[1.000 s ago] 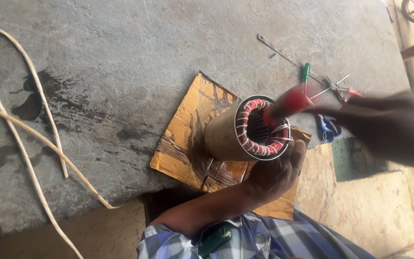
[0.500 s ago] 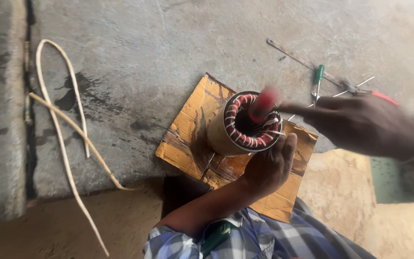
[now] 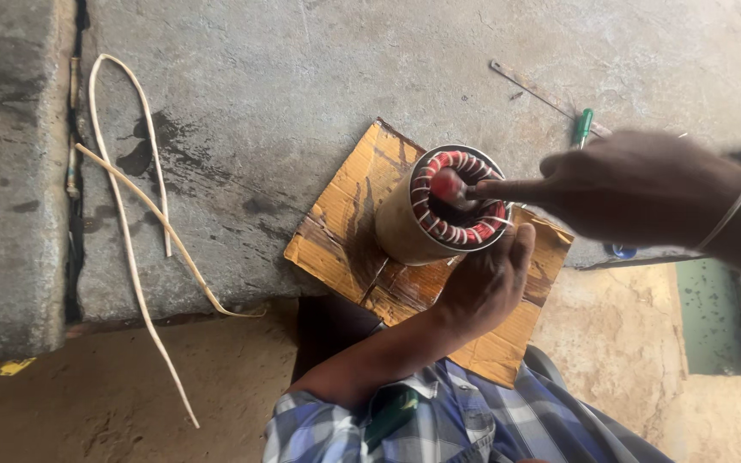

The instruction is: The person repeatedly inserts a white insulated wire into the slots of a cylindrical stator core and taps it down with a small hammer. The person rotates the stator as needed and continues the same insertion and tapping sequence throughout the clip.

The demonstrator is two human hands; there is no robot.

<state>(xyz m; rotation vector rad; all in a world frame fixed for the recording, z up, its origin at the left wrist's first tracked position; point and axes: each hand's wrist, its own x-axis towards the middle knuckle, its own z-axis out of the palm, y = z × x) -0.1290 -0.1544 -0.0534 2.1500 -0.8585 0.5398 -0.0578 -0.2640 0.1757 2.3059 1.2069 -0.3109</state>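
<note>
Surface: rough grey concrete (image 3: 302, 94), stained dark in patches, with a stepped edge above a sandy floor.
Cardboard: a worn brown sheet (image 3: 345, 227) is laid at the surface's edge, partly overhanging it.
Stator: a cylindrical motor stator (image 3: 439, 219) with red-and-white windings is stood upright on the cardboard.
Left hand: the left hand (image 3: 486, 279) is pressed against the stator's near side, fingers curled around its wall.
Right hand: the right hand (image 3: 636, 193) is closed on a red-tipped tool (image 3: 449, 184), whose tip is set inside the stator's bore.
Nearby: a green-handled screwdriver (image 3: 582, 127) and a thin metal rod (image 3: 533, 88) are seen behind the right hand; pale cord (image 3: 130, 214) is looped well apart to the side.
</note>
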